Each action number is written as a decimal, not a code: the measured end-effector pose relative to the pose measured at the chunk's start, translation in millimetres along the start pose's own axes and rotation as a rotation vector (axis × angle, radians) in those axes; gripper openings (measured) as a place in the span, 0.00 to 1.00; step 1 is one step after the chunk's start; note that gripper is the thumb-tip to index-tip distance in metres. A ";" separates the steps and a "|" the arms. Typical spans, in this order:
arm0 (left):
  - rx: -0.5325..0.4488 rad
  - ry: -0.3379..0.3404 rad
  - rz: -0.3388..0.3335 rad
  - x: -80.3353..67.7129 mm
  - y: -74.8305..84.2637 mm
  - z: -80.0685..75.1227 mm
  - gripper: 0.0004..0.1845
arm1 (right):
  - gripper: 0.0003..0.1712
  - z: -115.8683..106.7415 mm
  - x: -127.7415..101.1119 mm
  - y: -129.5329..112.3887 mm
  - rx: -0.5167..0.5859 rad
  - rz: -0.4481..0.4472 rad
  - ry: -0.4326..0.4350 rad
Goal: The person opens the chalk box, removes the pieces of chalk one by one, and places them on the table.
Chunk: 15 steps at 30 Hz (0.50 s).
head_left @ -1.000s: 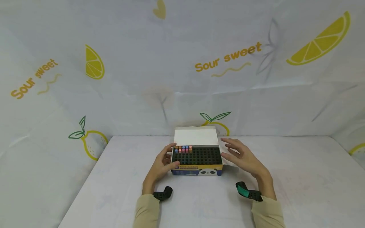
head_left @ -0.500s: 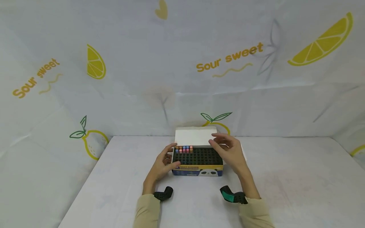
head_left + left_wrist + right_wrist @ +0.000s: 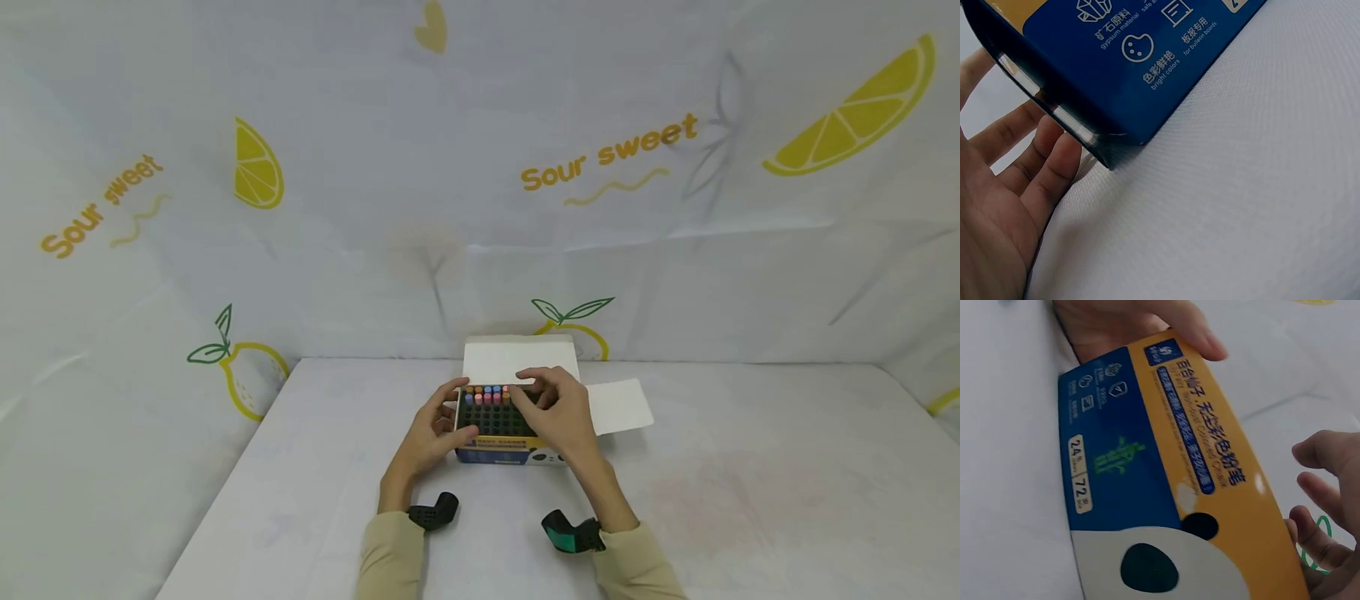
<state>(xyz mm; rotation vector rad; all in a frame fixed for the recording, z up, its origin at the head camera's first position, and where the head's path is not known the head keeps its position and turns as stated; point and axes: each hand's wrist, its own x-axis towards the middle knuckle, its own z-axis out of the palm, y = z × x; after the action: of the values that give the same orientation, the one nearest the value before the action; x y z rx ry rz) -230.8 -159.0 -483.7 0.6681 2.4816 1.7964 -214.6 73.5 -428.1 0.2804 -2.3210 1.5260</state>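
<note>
Chalk box of blue and yellow card (image 3: 501, 454) sits open near the middle of the white cloth-covered table (image 3: 750, 500), its white lid (image 3: 517, 360) folded up at the far side and a loose white flap (image 3: 622, 406) lying to its right; a few coloured chalk sticks (image 3: 486, 393) stand in the far-left rows of the black grid, the other holes bare. Your left hand (image 3: 431, 433) steadies the box at its left end, thumb on the rim and fingers (image 3: 1041, 169) relaxed against the corner, not clamped; your right hand (image 3: 558, 408) hovers over the grid with fingers curled towards the sticks, and I cannot tell whether it has hold of one yet. You seem to be at the reaching step; next, I judge, pinch a single stick and lift it straight up, keeping the box braced so it does not slide.
</note>
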 end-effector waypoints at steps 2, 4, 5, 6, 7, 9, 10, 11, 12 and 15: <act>0.000 0.002 -0.002 0.4 0.5 -0.1 0.40 | 0.12 2.1 -1.3 -0.5 -0.087 -0.014 -0.012; 0.003 0.002 0.000 0.8 0.7 -0.3 0.40 | 0.12 3.6 -2.7 -1.6 -0.167 -0.019 -0.020; 0.005 0.003 -0.001 0.8 0.9 -0.4 0.40 | 0.12 4.2 -3.3 -2.1 -0.203 -0.020 -0.024; 0.007 0.003 0.000 0.9 0.9 -0.6 0.40 | 0.12 4.9 -3.8 -2.5 -0.234 -0.020 -0.025; 0.010 0.003 0.000 0.8 1.0 -0.7 0.40 | 0.12 5.3 -4.3 -3.3 -0.260 -0.019 -0.028; 0.015 0.004 -0.003 0.5 1.3 -0.8 0.40 | 0.13 6.7 -5.0 -3.3 -0.304 -0.011 -0.030; 0.016 0.005 -0.005 0.4 1.5 -0.8 0.40 | 0.13 7.4 -5.3 -3.2 -0.324 -0.005 -0.031; 0.018 0.006 -0.007 0.3 1.4 -0.8 0.40 | 0.13 8.1 -5.5 -3.1 -0.340 0.000 -0.031; 0.020 0.006 -0.008 0.4 1.1 -0.7 0.40 | 0.13 8.8 -5.7 -3.0 -0.355 0.006 -0.031; 0.024 0.007 -0.009 0.6 0.1 -0.3 0.40 | 0.13 10.4 -6.2 -2.8 -0.396 0.015 -0.029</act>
<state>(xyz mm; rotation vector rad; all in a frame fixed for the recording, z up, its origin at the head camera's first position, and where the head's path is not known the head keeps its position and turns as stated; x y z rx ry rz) -231.4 -159.0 -483.4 0.6523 2.5106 1.7718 -209.8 62.7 -431.9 0.1826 -2.5843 1.0394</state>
